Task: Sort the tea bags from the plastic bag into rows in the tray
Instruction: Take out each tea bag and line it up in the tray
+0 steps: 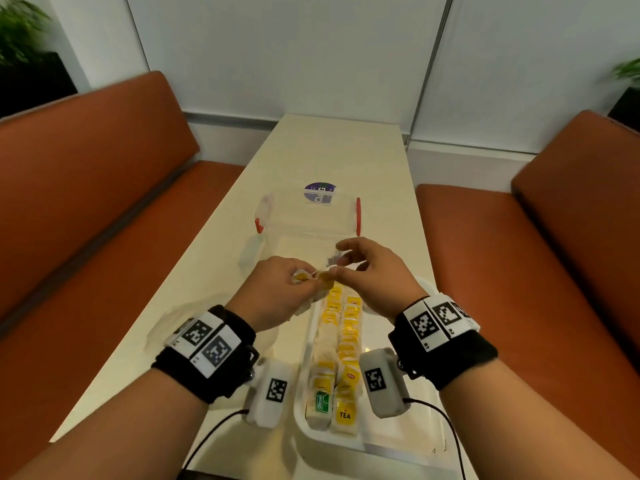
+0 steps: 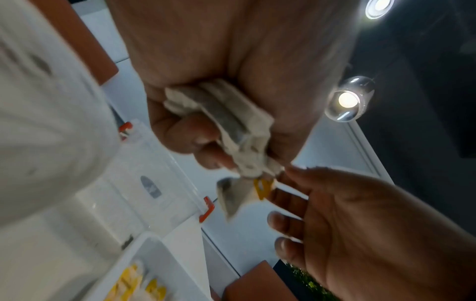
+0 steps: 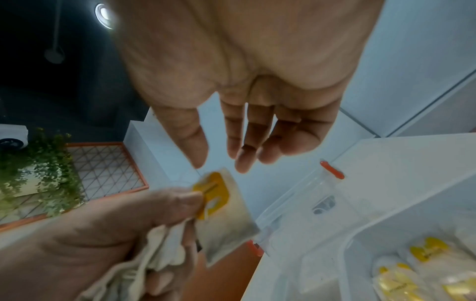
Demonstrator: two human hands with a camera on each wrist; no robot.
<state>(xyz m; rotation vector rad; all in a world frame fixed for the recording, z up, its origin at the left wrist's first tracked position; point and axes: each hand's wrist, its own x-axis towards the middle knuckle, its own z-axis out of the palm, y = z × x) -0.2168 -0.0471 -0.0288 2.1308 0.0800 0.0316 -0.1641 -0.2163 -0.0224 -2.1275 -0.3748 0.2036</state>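
Tray (image 1: 304, 422) already holds 2 rows of tea bags (image 1: 341, 344); left hand (image 1: 277, 292) clutches several more, right hand (image 1: 372, 271), fingers loose, reaches for 1.

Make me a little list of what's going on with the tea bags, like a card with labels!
left hand: holds a bunch of tea bags, above the tray's far end
right hand: fingers loosely open, reaching for the yellow-tagged tea bag
tray: white, two rows of tea bags
front of rows: green-labelled bag, yellow TEA bag
plastic bag: clear, red-edged, beyond the hands
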